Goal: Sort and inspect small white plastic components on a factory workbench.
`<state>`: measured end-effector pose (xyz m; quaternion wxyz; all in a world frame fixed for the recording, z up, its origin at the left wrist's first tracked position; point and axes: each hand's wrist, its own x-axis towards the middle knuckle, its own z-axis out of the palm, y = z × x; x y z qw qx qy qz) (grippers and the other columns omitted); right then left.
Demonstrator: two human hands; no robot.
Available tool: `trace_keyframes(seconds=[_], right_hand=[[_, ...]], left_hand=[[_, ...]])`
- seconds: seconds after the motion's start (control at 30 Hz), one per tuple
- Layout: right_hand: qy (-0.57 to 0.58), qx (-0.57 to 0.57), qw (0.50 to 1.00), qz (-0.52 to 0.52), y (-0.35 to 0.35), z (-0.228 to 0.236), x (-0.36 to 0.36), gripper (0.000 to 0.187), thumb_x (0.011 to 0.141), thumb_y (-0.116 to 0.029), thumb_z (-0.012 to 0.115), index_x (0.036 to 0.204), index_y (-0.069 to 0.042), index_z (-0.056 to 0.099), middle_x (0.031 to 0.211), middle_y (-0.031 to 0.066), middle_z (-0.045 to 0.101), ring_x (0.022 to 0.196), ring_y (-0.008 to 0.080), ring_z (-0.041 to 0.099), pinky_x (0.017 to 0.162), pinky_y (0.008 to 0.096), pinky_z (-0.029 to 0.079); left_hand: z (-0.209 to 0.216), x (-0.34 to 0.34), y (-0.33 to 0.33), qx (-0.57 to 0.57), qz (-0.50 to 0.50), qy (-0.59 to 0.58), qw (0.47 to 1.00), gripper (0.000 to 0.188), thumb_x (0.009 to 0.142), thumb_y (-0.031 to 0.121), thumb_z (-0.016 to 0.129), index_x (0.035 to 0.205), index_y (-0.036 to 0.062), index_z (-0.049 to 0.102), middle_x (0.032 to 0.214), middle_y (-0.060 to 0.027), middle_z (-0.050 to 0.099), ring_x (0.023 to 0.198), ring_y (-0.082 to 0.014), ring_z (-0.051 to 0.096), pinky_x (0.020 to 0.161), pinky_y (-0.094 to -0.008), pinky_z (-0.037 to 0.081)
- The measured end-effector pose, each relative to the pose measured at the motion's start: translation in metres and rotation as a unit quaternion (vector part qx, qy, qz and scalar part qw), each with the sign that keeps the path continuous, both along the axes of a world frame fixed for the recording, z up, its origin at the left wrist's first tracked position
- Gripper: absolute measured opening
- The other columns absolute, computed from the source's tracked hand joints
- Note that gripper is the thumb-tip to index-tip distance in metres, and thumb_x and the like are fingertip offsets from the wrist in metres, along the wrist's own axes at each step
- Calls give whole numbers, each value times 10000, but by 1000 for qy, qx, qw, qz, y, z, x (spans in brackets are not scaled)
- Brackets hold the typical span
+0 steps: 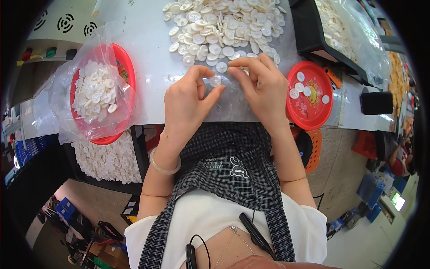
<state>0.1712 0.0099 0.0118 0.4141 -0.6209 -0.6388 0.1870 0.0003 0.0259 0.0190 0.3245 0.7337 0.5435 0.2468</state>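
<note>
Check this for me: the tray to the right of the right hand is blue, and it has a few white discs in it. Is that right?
Not quite. The tray to the right of the right hand is red, not blue, as the head view shows. It does have a few white discs in it.

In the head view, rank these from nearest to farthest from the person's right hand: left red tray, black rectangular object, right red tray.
From the right hand:
1. right red tray, just to its right
2. black rectangular object, farther right, past that tray
3. left red tray, across on the far left
</note>
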Motion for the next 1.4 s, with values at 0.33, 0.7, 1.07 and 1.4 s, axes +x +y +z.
trace_keyframes(seconds=[0.33,0.7,1.07,1.4], right_hand=[[-103,31,994,22,8,-2,-9,106,813,-160,735,909,-122,708,685,3,500,530,120,485,497,255,405],[590,-273,744,152,-24,7,6,209,991,-225,521,1056,-27,538,672,-69,412,510,1,328,436,168,235],[809,-352,450,142,-37,-1,0,267,1041,-245,399,1126,-8,487,756,-43,406,502,0,362,377,123,278],[838,-350,398,133,-39,-4,-1,319,1045,-251,363,1166,23,472,760,-29,418,502,19,371,367,128,296]], left_hand=[[2,-15,-9,-337,31,-484,807,262,851,59,705,1043,32,529,708,12,542,544,2,402,493,-158,325],[-7,-8,-21,-161,-26,-367,916,339,814,-62,704,1090,14,521,937,-16,594,805,-44,589,650,-157,458],[-14,-7,-20,-167,-60,-444,878,318,837,-9,719,1089,5,526,931,-28,605,797,-42,567,681,-175,459],[-9,-10,-18,-221,-47,-439,870,319,841,25,727,1094,14,531,968,-28,615,866,-53,570,743,-192,467]])
